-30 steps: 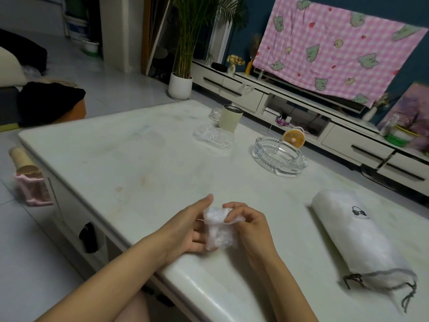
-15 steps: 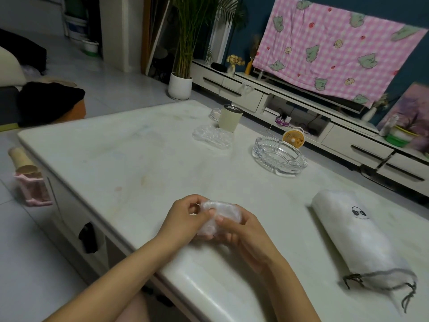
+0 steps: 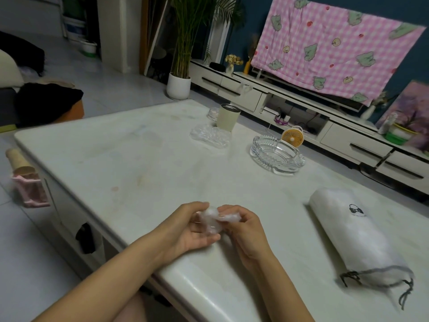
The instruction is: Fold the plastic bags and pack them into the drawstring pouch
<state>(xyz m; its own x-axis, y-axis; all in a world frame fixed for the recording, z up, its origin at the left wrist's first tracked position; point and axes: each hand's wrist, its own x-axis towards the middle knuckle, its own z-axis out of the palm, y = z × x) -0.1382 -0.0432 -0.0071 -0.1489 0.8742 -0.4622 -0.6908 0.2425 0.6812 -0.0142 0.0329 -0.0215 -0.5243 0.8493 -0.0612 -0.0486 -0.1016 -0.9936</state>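
Plastic bag [image 3: 212, 220], clear and crumpled down to a small wad, sits between both hands just above the near edge of the worktop [image 3: 139, 163]. The left hand [image 3: 192, 231] cups it from below with the fingers curled under and the thumb laid over the top. The right hand [image 3: 243, 231] pinches the bag's right end between thumb and fingertips. Neither hand is spread flat; both grip the plastic.

Well apart to the right, the drawstring pouch [image 3: 355, 235] lies on its side on the worktop. It is white, plump and printed with a small dark motif. Its corded mouth points toward the near edge, and the cord ends trail loose beside it. The mouth looks partly gathered, though how far it gapes cannot be told from here.

Farther off on the worktop stand a glass ashtray [image 3: 277, 156], a small orange fan [image 3: 292, 137], a pale cup [image 3: 227, 117] and a clear glass dish [image 3: 210, 137], none of them near the hands.

The step in hand looks like the last tightening of the fold, squeezing the bag into a compact bundle. The packing has not begun for this bag. The next move probably calls for one hand to hold the bundle tight so it does not spring open, while the other reaches right to the pouch and opens its mouth wide enough to push the bundle in.
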